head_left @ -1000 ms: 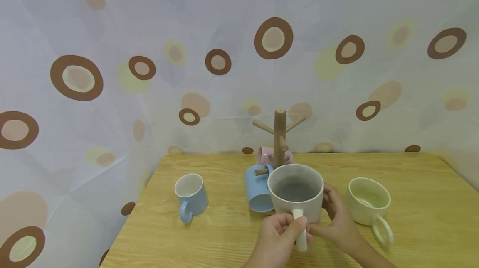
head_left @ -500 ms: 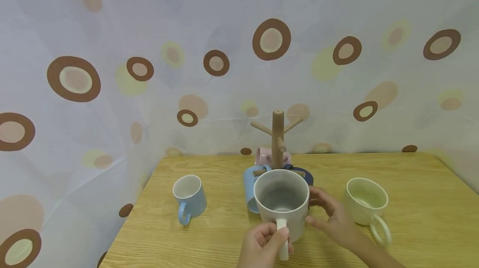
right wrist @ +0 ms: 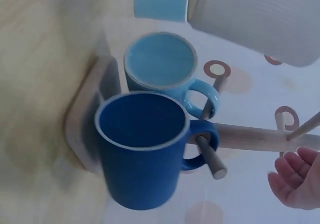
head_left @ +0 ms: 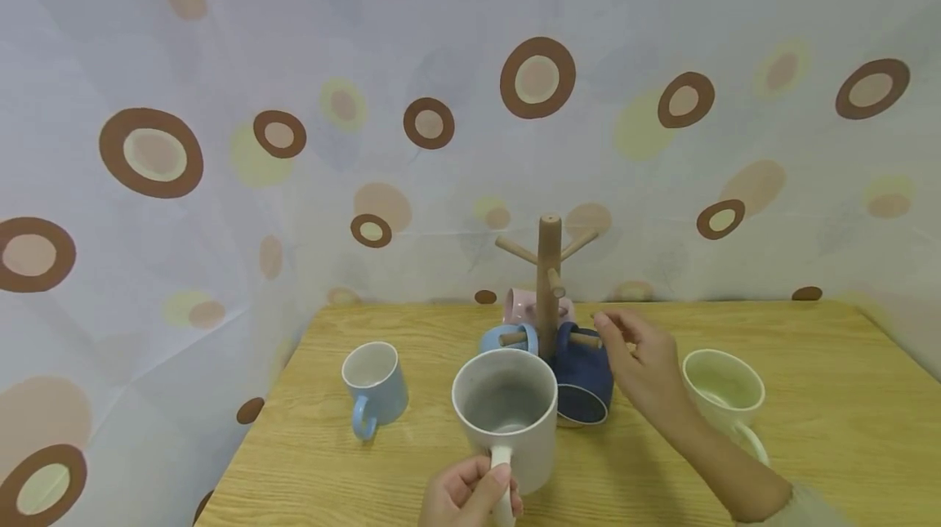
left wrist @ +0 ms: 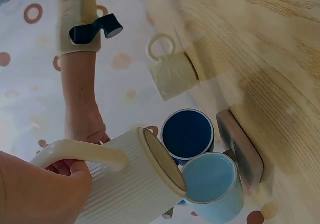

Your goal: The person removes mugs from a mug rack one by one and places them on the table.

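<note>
My left hand (head_left: 470,493) grips the handle of a large white mug (head_left: 507,408), held upright in front of the mug tree (head_left: 549,290). In the left wrist view this mug (left wrist: 135,184) shows fine ribs down its side. My right hand (head_left: 650,368) is beside the tree's lower right peg, fingers loosely bent, with nothing held. On that peg a navy mug (right wrist: 142,169) hangs by its handle, mouth toward me. A light blue mug (right wrist: 160,59) hangs on the neighbouring peg, partly hidden behind the white mug in the head view.
A pink mug (head_left: 519,306) is behind the tree's post. To the left stands another light blue mug (head_left: 378,392) on the wooden table (head_left: 294,462). At right, a pale green mug (head_left: 716,388) is partly covered by my right forearm. Upper pegs (head_left: 517,249) stick out bare.
The white mug has moved left and toward me in my left hand. My right hand has left its side and risen toward the tree. The navy mug has come into sight.
</note>
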`<action>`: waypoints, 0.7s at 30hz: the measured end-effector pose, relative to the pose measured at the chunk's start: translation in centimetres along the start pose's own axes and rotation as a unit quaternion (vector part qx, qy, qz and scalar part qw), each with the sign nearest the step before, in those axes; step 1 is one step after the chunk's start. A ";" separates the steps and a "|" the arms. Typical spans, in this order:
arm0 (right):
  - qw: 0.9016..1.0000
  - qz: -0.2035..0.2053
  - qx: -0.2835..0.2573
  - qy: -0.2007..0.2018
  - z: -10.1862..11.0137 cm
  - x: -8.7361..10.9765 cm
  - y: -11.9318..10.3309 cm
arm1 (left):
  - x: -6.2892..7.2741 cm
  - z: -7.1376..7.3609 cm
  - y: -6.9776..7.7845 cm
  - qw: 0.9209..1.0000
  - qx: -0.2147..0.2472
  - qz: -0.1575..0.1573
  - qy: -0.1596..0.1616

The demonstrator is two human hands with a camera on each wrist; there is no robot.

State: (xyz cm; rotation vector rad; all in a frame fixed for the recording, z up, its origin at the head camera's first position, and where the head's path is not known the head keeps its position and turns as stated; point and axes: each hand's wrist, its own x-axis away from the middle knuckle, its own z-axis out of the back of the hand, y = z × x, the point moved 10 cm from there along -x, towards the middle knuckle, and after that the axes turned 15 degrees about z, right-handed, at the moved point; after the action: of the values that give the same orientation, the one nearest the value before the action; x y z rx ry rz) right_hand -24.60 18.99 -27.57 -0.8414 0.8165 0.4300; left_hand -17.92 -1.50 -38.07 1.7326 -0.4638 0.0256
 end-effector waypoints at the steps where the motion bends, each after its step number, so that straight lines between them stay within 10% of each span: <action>1: 1.000 0.023 0.017 -0.003 -0.2 -0.6 -0.5 | 0.1 0.3 -0.1 1.000 0.004 -0.001 0.000; 5: 0.983 0.155 0.100 0.008 -0.7 -2.4 -3.1 | 0.3 1.6 0.0 1.000 0.003 -0.007 0.003; 10: 0.939 0.280 0.196 0.040 -1.1 -3.6 -5.7 | 0.5 3.3 0.5 0.999 -0.024 -0.022 0.034; 21: 0.858 0.396 0.326 0.008 -2.8 -4.2 -8.2 | 0.1 5.6 1.1 0.996 -0.030 -0.042 0.071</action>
State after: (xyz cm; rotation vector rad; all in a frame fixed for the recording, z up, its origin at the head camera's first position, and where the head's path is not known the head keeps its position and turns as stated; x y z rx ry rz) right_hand -23.36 11.66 -21.42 0.1666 1.2193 0.8037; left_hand -19.50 -7.03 -38.23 1.6760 -0.2846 0.0742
